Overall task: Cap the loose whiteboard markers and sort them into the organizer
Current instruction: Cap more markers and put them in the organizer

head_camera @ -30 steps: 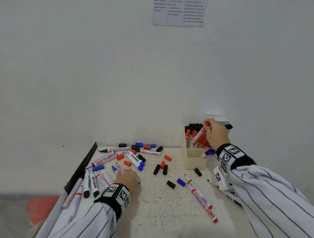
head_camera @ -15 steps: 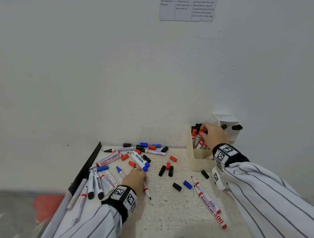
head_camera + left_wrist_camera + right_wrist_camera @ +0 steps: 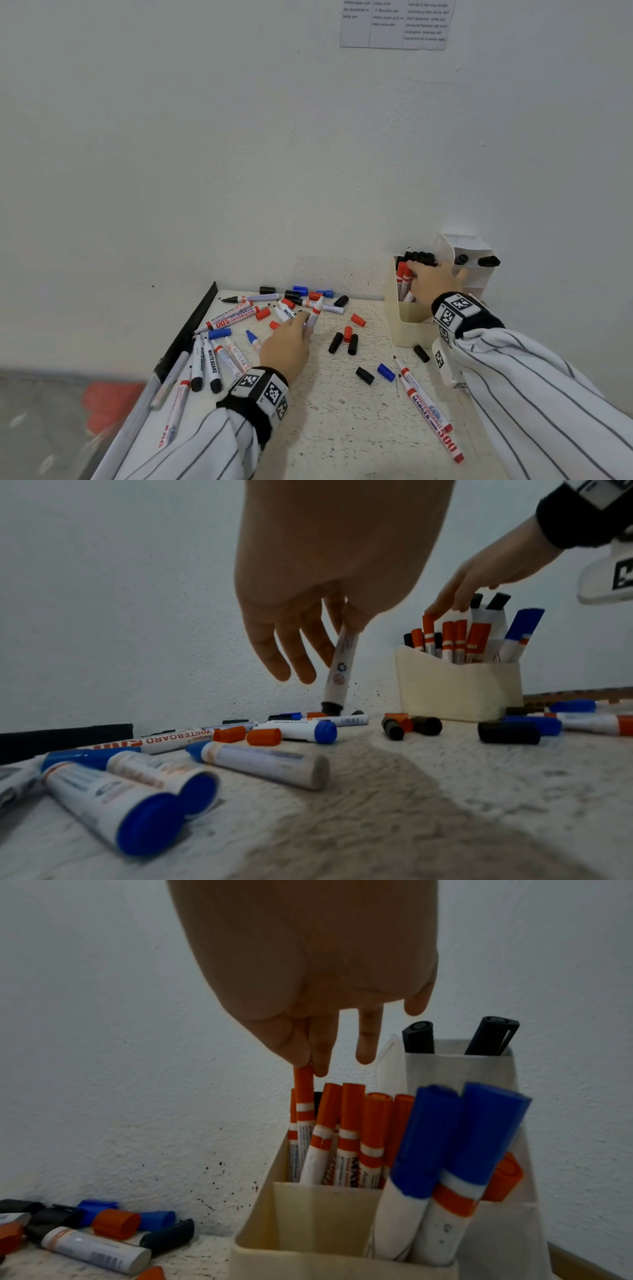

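Reaching palm-down, left hand (image 3: 287, 346) pinches uncapped marker (image 3: 339, 669) (right hand (image 3: 432, 279) pinches capped marker (image 3: 304, 1096)).

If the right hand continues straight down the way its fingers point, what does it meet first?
Most likely the red markers standing in the organizer: the right hand already pinches one cap.

Head view looks down; close wrist views share the organizer (image 3: 459, 688).

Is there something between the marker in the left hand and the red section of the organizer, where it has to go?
Yes. The right hand hangs over the organizer, its fingertips on a red marker there. The left hand holds the uncapped marker above the table; only loose caps lie between.
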A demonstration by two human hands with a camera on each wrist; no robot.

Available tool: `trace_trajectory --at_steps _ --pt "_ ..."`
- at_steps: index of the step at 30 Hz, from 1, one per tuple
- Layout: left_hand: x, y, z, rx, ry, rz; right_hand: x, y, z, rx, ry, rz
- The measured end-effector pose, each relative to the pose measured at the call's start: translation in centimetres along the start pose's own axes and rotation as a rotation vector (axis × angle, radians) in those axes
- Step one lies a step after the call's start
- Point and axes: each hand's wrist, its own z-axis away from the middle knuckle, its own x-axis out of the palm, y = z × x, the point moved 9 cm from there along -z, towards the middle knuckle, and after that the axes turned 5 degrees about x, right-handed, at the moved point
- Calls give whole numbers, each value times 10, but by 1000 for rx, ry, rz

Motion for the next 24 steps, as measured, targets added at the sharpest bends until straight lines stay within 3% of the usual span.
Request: trace_trajectory --at_steps 5,12,17,18,20,22,24 --pt "16 -5 6 -114 -47 244 2 -3 -6 24 27 29" --pt "27 -18 12 -192 -86 306 10 -11 -9 35 -17 91" --pt "30 -25 13 -210 -99 277 6 -37 9 -158 102 -41" --pt "31 -26 14 -218 -111 279 11 -47 16 -209 46 -108" --pt "35 -29 17 -237 -139 290 40 -63 34 -270 -207 -196" --pt "37 -30 21 -250 -164 302 76 -74 57 -315 -464 -122" --pt "38 -30 25 -257 -179 309 106 -76 76 -328 -598 -23"
